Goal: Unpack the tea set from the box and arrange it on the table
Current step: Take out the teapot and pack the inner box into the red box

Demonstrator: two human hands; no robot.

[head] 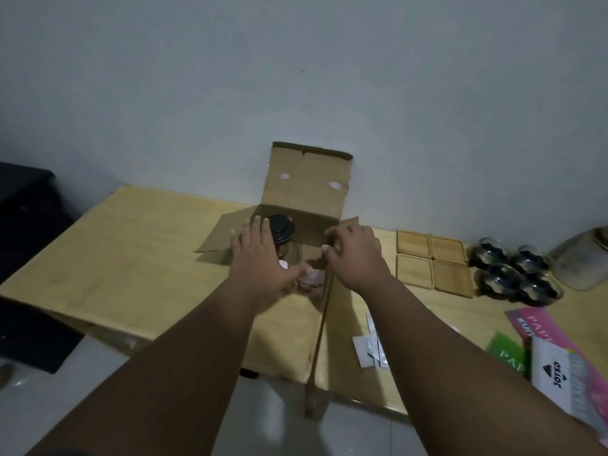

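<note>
1. In the box (307, 189), which stands open in the middle of the desk (131, 251) with its back flap upright against the wall, the teapot (291, 250) is not yet unpacked. It is a glass pot sitting upright in the back left part of the box, with a black lid (280, 228) on it.
2. Some pale wrapping (311, 279) lies in the box beside the pot. Whether any other piece of the set is under it cannot be told.
3. The left hand (260, 258) is over the box opening, just in front of the lid. Its grip is spread, fingers straight and apart, and it holds nothing.
4. The right hand (357, 255) is on the box's right wall. Its fingers bend over the side flap and the thumb is on the inner side, so the grip looks to be pinching the card, probably to steady the box.
5. Four wooden coasters (431, 261) are already out. They lie in a tidy square just right of the box, toward the back edge.
6. Four glass cups (516, 271) are also out, in a close square further right. They are beside the coasters, not on them.
7. A cloudy jar (582, 261) stands by the cups at the desk's right end.
8. Small white packets (371, 350) lie near the front edge, and leaflets (559, 357) lie at the front right corner.
9. As I judge it, most of the unpacking is done. What is left is to lift out the pot and set it down, perhaps with the cups put on the coasters.
</note>
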